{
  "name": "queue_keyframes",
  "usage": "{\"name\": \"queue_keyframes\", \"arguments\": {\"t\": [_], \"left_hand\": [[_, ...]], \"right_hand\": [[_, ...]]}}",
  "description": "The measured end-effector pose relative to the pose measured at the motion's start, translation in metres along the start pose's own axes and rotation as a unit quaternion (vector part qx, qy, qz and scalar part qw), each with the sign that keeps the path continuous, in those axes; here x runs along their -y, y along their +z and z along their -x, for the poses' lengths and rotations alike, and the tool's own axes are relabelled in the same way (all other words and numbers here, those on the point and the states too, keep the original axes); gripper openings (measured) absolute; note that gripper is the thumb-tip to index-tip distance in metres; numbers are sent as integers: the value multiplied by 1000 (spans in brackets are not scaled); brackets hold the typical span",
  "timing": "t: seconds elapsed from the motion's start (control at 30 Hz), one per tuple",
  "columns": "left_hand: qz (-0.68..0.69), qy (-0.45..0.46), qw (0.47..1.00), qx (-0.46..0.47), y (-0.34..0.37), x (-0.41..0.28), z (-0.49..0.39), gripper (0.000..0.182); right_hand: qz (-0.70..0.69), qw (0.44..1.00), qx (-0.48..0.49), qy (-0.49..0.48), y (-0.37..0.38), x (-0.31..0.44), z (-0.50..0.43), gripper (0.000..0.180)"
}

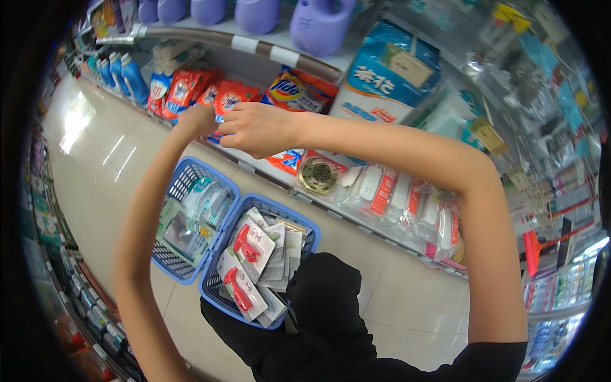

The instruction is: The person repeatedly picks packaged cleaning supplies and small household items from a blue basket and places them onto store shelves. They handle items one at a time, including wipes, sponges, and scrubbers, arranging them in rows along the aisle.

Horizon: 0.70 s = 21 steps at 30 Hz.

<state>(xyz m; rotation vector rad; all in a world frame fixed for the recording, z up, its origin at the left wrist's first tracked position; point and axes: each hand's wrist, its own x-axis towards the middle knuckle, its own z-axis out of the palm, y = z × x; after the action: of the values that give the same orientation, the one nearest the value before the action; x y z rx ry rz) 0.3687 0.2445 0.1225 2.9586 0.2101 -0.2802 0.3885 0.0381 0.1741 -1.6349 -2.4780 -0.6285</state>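
Note:
Both of my hands are at the lower shelf, over red bags of laundry detergent. My left hand (198, 122) is nearly closed at the front of the OMO detergent bags (183, 93); its fingers are partly hidden. My right hand (255, 129) lies just beside it, fingers bent and pointing left, in front of another red OMO bag (234, 97). Whether either hand grips a bag cannot be told. To the right, behind my right wrist, sits a Tide detergent bag (293, 90).
Two blue plastic baskets (311, 228) (232, 184) stand on the floor, holding carded red-handled tools (248, 246) and plastic packs (205, 200). My knee (324, 281) is beside the nearer basket. Purple jugs (317, 28) line the shelf above; a mosquito coil pack (319, 175) lies lower right.

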Motion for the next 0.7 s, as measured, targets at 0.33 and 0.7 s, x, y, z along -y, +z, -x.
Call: {"name": "queue_keyframes", "arguments": {"t": [0.33, 0.7], "left_hand": [[70, 342, 839, -417, -149, -184, 23, 31], [425, 200, 874, -128, -183, -304, -77, 58]], "right_hand": [[245, 955, -136, 95, -197, 0, 87, 30], [181, 709, -256, 631, -229, -111, 192, 80]]}}
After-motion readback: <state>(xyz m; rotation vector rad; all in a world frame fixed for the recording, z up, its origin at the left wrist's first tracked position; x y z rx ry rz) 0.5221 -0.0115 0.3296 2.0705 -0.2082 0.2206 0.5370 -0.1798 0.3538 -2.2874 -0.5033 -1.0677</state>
